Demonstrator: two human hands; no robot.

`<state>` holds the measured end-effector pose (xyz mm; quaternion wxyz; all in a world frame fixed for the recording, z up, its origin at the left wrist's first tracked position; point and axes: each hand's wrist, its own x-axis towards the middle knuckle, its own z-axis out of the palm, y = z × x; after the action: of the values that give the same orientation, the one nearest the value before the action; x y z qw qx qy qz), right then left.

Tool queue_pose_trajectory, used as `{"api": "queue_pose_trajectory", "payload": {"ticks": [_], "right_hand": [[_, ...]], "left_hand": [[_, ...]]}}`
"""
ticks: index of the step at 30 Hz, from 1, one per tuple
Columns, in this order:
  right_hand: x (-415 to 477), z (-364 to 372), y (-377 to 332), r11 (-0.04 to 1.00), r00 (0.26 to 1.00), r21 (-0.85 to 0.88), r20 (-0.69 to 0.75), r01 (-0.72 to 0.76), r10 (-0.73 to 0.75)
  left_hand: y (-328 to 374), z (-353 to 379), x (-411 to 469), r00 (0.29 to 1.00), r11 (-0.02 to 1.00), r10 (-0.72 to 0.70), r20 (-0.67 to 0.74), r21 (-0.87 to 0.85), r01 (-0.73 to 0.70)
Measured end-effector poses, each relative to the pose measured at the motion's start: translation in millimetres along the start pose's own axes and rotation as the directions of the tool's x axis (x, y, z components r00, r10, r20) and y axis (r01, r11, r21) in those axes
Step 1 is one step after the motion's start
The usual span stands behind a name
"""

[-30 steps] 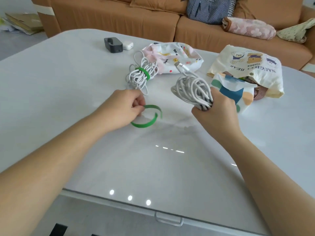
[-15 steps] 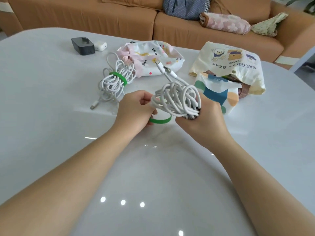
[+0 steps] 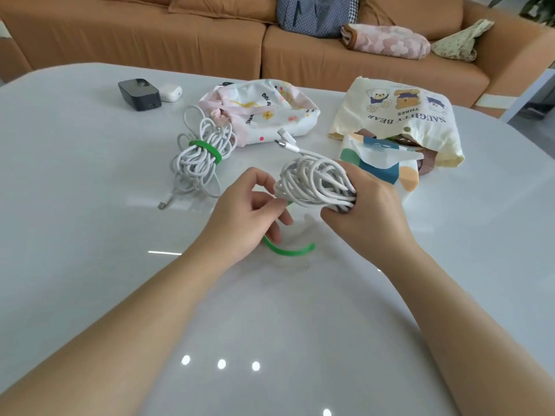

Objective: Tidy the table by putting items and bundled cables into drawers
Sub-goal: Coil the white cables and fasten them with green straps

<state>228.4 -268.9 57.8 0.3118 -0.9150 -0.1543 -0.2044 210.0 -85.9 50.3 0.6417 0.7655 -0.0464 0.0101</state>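
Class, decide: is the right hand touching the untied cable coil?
Touching. The head view shows the right hand with its fingers curled round one end of the coil, gripping it.

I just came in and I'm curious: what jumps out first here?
A messy white cable coil gripped in the right hand, mid-table. Beside it, the left hand pinches a green strap. Behind on the left lies a tied coil.
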Motion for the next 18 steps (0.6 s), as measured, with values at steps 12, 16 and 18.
{"api": "queue_pose_trajectory", "payload": {"ticks": [12,16,18], "right_hand": [[4,-1,9,0.869,0.968,-0.443,0.009,-0.221,0.251],[0,11,1,0.805,0.982,-0.588,0.091,-0.081,0.165],[-3,12,-3,0.794,0.985,-0.606,0.109,-0.040,0.133]], "left_hand": [[3,-5,-15,0.901,0.953,0.225,0.370,0.109,-0.282],[7,-11,-13,0.881,0.893,0.370,0.295,0.148,-0.424],[7,-13,-11,0.892,0.877,0.416,0.174,0.184,-0.445]]}}
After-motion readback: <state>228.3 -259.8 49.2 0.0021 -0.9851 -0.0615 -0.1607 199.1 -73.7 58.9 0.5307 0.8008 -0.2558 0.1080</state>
